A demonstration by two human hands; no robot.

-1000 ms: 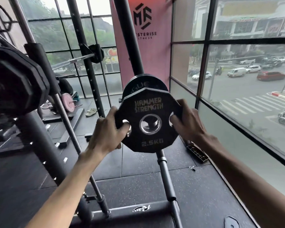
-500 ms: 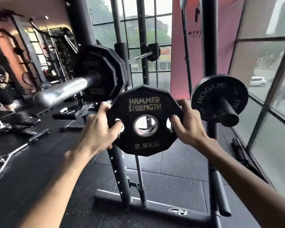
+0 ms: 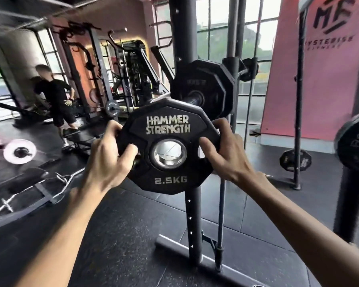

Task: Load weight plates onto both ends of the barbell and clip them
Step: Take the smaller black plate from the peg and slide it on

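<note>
Straight ahead at twelve o'clock the rack upright (image 3: pixel 181 38) and the loaded plate (image 3: pixel 207 88) stand close behind the held plate (image 3: pixel 168 125), closing that line. At three o'clock a stored plate (image 3: pixel 356 141) juts in. At six o'clock the rubber floor (image 3: pixel 133 235) lies open; a curl bar (image 3: pixel 27 193) lies at eight o'clock.

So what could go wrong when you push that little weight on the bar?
1. The plate hides the end of the bar, so its hole could miss and bang it.
2. The left hand and right hand curl fingers round the rim; they could get pinched against the big plate already on the bar.
3. No clip is in view, so plates might slide off.
</note>
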